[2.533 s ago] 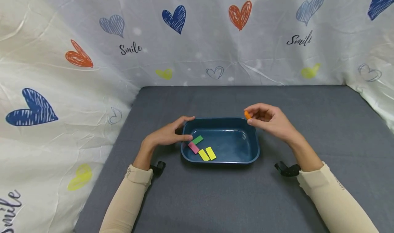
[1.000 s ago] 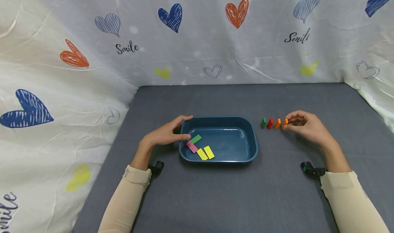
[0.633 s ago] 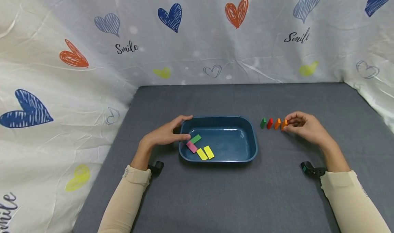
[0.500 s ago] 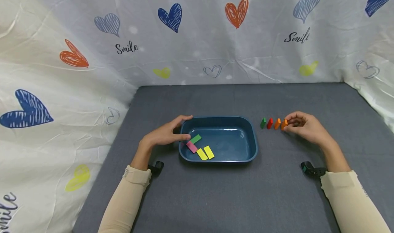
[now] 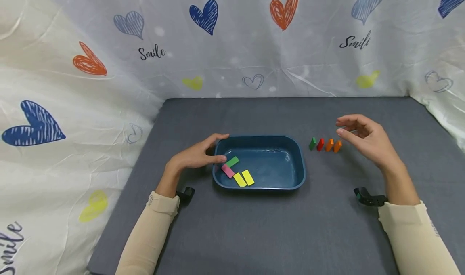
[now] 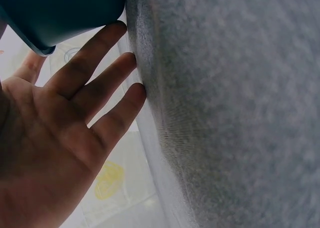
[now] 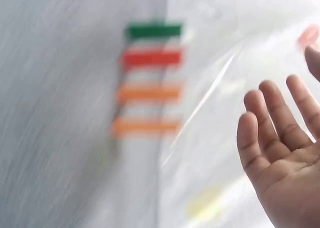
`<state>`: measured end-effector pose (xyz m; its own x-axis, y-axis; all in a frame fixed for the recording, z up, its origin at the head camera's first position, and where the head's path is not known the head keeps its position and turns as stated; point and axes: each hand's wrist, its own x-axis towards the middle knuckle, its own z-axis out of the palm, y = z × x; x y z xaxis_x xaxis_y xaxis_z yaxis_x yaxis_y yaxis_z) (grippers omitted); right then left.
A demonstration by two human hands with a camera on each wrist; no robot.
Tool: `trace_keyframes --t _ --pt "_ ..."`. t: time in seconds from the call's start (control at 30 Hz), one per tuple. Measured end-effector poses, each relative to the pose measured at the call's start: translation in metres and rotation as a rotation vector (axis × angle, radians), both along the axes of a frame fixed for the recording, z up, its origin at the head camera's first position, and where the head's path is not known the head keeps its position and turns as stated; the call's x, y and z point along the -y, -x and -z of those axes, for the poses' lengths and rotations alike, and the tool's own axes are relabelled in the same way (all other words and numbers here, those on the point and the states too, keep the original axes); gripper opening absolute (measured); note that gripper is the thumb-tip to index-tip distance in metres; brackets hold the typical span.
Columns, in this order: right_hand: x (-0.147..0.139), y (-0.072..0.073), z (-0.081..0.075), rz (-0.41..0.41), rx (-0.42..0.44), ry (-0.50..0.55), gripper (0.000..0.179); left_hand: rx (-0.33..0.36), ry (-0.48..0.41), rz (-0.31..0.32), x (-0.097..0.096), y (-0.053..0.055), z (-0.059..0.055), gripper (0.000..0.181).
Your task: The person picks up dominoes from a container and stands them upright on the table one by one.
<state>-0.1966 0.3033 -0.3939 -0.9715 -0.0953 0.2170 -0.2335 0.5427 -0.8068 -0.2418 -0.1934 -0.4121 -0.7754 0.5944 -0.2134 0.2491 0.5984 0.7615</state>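
Observation:
A blue tray rests on the grey table. My left hand lies at its left end, thumb over the rim; its other fingers look straight and spread in the left wrist view, one touching the tray outside. Right of the tray, a green domino, a red domino and two orange dominoes stand upright in a row, spaced apart. My right hand is raised just above and right of the last orange one, holding nothing. In the right wrist view its fingers are extended, apart from the blurred row.
Inside the tray's left part lie a green domino, a pink domino and two yellow dominoes. A white cloth printed with hearts hangs behind the grey table and along its left side.
Earlier my right hand carried an orange domino over the tray's right side, then stood it at the row's right end. Now it has let go and risen. My left hand stays at the tray.

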Motion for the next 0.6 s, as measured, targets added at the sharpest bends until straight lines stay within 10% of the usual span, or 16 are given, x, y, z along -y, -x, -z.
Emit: trace_keyframes --t 0.2,0.6 --pt "0.051 -0.001 -0.019 -0.258 0.004 0.057 0.030 0.020 -0.041 0.022 0.003 0.001 0.002 0.075" --pt "0.158 0.011 0.003 -0.697 0.233 0.033 0.037 0.064 -0.055 0.026 0.006 0.005 0.004 0.079"
